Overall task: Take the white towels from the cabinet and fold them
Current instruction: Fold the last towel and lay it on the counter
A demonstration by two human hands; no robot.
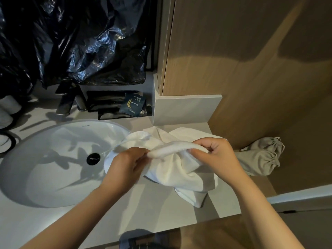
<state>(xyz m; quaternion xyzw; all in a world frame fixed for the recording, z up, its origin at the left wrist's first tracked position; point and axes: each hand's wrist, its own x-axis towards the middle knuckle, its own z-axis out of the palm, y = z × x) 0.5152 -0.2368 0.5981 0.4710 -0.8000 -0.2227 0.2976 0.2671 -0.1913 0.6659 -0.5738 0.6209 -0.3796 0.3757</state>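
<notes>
A crumpled white towel (pixel 172 164) lies on the grey countertop (pixel 143 209) to the right of the sink, partly draped over the sink's rim. My left hand (pixel 127 164) pinches a rolled edge of the towel at its left end. My right hand (pixel 217 151) grips the same rolled edge at its right end. The edge is lifted a little between both hands while the rest of the cloth bunches below them. The cabinet the towels come from is not identifiable here.
A white oval sink (pixel 53 164) with a black drain fills the left. A faucet (pixel 66 103) and dark toiletry packets (pixel 133 105) stand behind it under black plastic bags (pixel 71 42). A wooden wall panel (pixel 251 69) rises on the right; a grey drawstring bag (pixel 260 157) hangs beside the counter.
</notes>
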